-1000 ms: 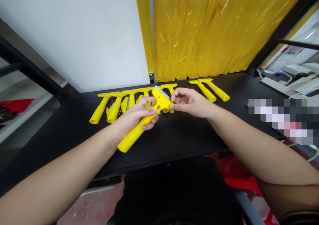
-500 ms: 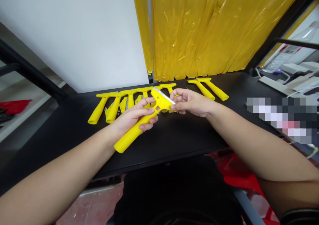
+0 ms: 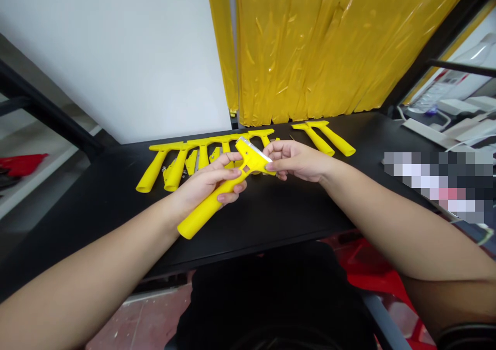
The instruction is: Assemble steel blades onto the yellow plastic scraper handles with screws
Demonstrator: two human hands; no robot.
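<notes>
A person's bare hands meet above a black bench (image 3: 310, 205), holding a yellow scraper-like tool (image 3: 205, 213) tilted, its handle pointing down toward the lower left. The left hand (image 3: 213, 178) grasps the upper handle, thumb on top, fingers curled beneath. The right hand (image 3: 297, 160) appears to pinch the head's right end, its thumb beside a small screw (image 3: 265, 167); its other fingers are partly hidden behind. A metal strip (image 3: 256, 150) runs along the head's edge.

The step in hand seems to be close fingertip work at that corner. It calls for a steady left grip and small right-hand movements.

Behind, a row of similar yellow handles (image 3: 151, 172) lies along the back, with small yellow pieces (image 3: 191, 162) among them. Two more handles (image 3: 321, 142) lie right. The hands and tool block part of the row; beyond hang yellow plastic sheeting (image 3: 310, 45) and a white panel (image 3: 127, 56).
</notes>
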